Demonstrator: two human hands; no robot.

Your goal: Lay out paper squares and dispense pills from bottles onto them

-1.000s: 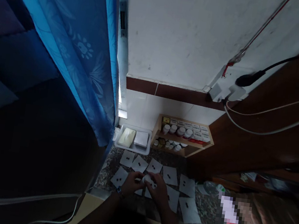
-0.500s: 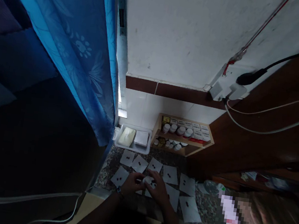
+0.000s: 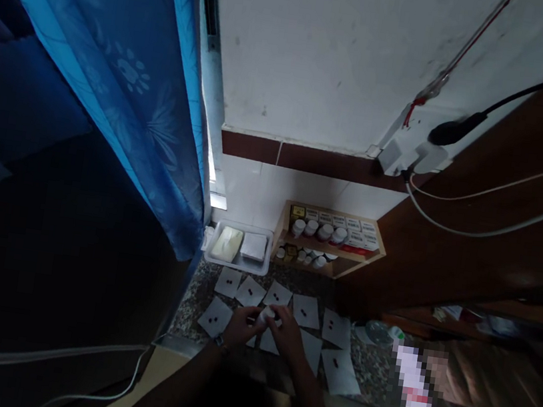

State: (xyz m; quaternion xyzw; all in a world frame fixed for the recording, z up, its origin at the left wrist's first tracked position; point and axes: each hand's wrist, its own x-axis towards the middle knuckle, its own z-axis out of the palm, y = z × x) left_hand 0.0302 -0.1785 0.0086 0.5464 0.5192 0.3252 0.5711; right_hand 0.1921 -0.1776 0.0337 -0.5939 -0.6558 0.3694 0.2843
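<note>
We bring both forearms in from the bottom edge so that they slant toward each other, the left forearm (image 3: pixel 188 384) up and to the right, the right forearm (image 3: pixel 312 398) up and to the left. Our hands meet above the speckled counter (image 3: pixel 191 303), just in front of the body and low. Between them is a small white bottle (image 3: pixel 266 313). Our left hand (image 3: pixel 240 326) is closed around its left side, fingers curled and knuckles outward, with a dark band (image 3: pixel 220 342) on the wrist. Our right hand (image 3: pixel 286 331) comes at it from the other side, bent inward, its thumb and fingers pinching near the top; we cannot tell whether they grip the cap or the body.

Under and around the hands, paper squares (image 3: pixel 312 303) lie in two rough rows, and most show dark pills (image 3: pixel 213 319) on them; our hands partly cover those in the near row. Beyond the far row we see a clear tray (image 3: pixel 236 266) with a pale yellow packet (image 3: pixel 226 244) and a white stack (image 3: pixel 254 246) side by side, and right of it a wooden rack (image 3: pixel 359 267) of boxes and bottles.
</note>
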